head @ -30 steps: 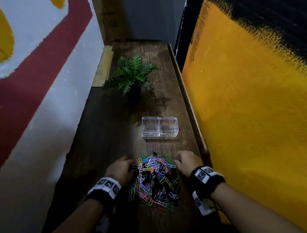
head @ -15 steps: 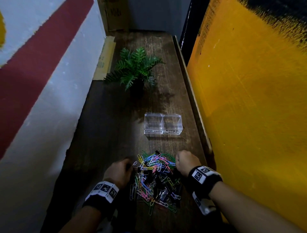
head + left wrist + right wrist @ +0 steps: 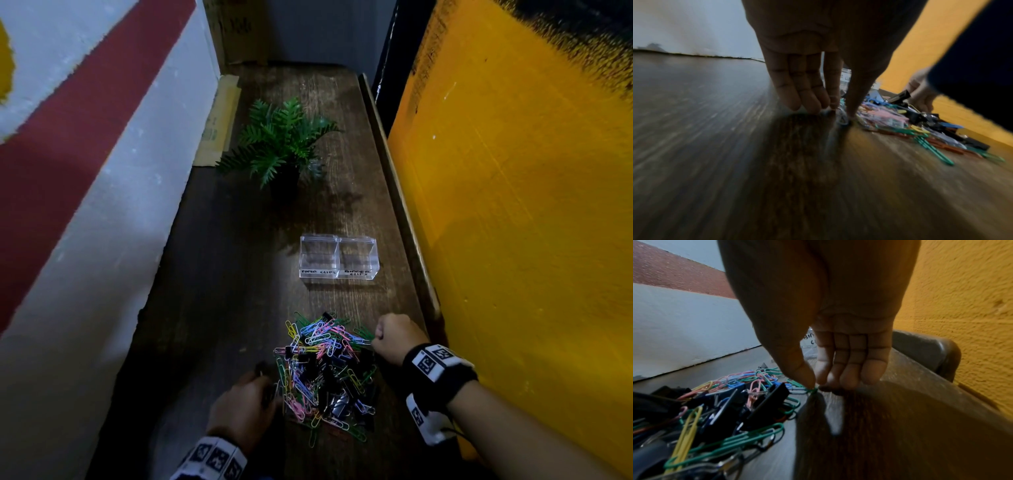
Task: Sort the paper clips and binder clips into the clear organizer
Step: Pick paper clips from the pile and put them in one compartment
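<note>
The left hand [image 3: 244, 409] has drawn back toward the near left edge of the heap of paper clips and binder clips [image 3: 325, 370], its grip pinching a pale clip (blurred). The right hand [image 3: 397, 339] stays at the heap's far right, grip pinching a green paper clip [image 3: 811, 390]. The clear organizer [image 3: 338, 257] stands farther along the table [image 3: 233, 274], before a potted fern [image 3: 281, 144].

A: The left hand [image 3: 244, 411] is smeared by motion beside the clip pile [image 3: 325, 373]; whatever its fingertips [image 3: 809, 104] pinch stays unreadable.

B: The right hand [image 3: 830, 337] blocks most of the organizer [image 3: 807, 344] beyond the pile, cutting its label to a few letters.
</note>
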